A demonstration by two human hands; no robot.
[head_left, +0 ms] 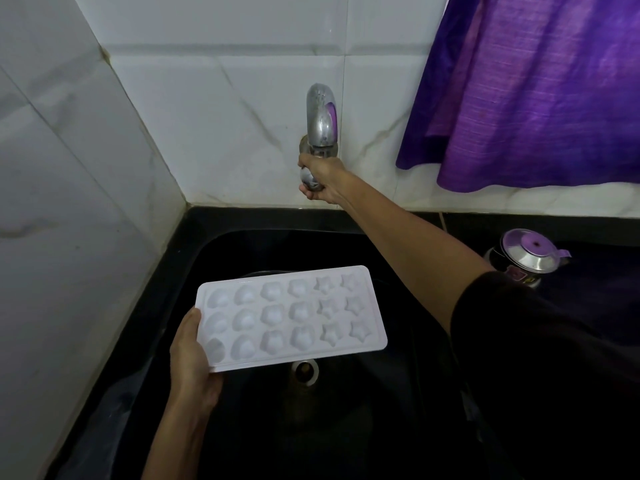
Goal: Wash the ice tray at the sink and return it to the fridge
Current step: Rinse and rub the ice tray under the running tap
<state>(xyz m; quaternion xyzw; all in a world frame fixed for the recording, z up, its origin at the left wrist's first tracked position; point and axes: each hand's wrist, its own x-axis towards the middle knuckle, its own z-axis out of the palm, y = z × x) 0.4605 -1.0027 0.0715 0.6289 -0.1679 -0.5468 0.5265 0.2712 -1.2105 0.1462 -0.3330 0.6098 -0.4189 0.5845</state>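
A white ice tray with several shaped moulds, hearts, flowers and stars, is held flat over the black sink. My left hand grips its left short edge, thumb on top. My right hand reaches to the wall and is closed around the chrome knob under the steel tap. No water is seen coming from the spout. The sink's drain shows just below the tray's near edge.
White marble tiles form the corner behind and to the left of the sink. A purple curtain hangs at the upper right. A steel lidded pot stands on the black counter to the right of the sink.
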